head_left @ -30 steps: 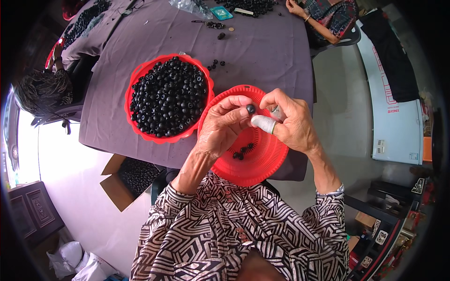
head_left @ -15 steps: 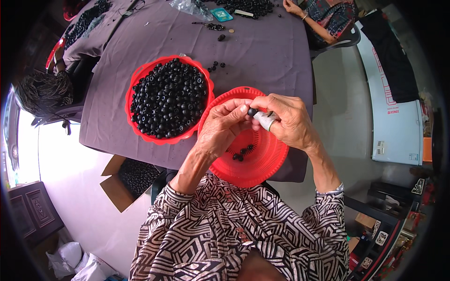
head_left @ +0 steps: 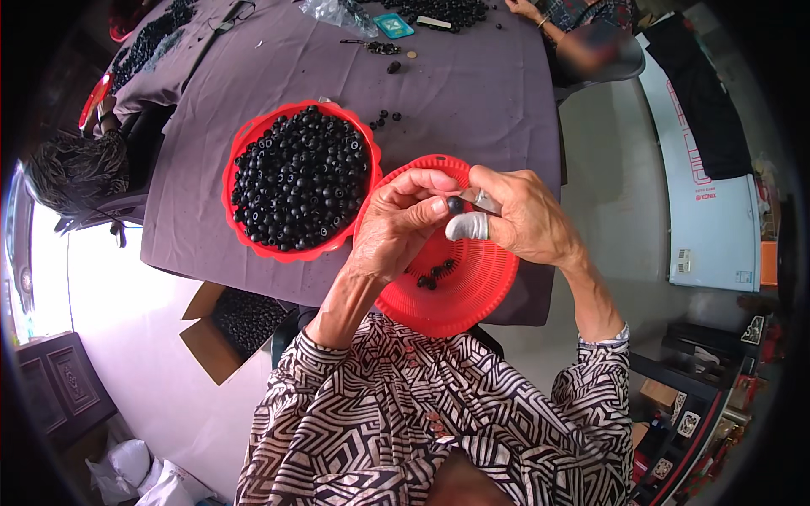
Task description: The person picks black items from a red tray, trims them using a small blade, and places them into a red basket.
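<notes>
At the right of the frame, large red outlined lettering (head_left: 700,169) runs along a long pale blue case (head_left: 727,228), partly covered by a black cloth (head_left: 709,110). Below it stands a short line of small red print (head_left: 705,197). Lower on the case are a white barcode label (head_left: 684,259) and a small bluish label (head_left: 743,277), both too small to read.

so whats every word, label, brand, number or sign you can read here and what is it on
Pale blue board or box: large red lettering beside the black cloth; I won't copy out its wording.
Same surface: small red print, blurred.
Same surface: barcode label and small blue label, too small to read.
Blue packet on the table: any print is too small to read.
</notes>
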Tool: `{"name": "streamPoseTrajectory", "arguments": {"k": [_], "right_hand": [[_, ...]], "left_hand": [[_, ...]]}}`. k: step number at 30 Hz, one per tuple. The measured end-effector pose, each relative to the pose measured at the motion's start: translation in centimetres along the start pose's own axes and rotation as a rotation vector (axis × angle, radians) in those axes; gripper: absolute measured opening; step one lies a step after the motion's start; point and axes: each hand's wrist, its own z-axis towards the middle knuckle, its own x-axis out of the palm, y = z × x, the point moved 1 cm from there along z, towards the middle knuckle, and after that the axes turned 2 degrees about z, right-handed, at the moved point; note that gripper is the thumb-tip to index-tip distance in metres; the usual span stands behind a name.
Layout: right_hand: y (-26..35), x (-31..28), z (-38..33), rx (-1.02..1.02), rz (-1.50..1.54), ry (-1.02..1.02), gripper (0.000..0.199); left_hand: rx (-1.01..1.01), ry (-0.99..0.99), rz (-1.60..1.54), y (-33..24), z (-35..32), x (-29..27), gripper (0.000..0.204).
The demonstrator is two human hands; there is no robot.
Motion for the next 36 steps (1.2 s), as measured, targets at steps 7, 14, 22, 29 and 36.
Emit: {"name": "streamPoseTrajectory", "arguments": {"k": [7,14,22,29,36], "right_hand": [[0.15,0.02,0.31,0.02,-0.049,0.048,0.049],[0.08,0.23,0.25,0.025,-0.041,0.038,0.044],[-0.28,0.58,0.26,0.007,-0.044,0.023,0.041],[-0.33,0.7,0.18,0.007,-0.051,0.045,0.04],[-0.38,0.99,0.22,0.007,-0.078,0.016,0.036]], "left_hand": [[0.015,0.034,0.136,-0.33,0.2,-0.12,0.023],[0.003,0.02,0.108,-0.13,0.22,-0.36,0.024],[0.011,-0.007,0.12,-0.11,0.16,-0.44,0.023],[0.001,-0.016,0.094,-0.07,0.14,-0.54,0.022],[0.021,-0.01,0.064,-0.08,0.07,-0.27,0.018]]}}
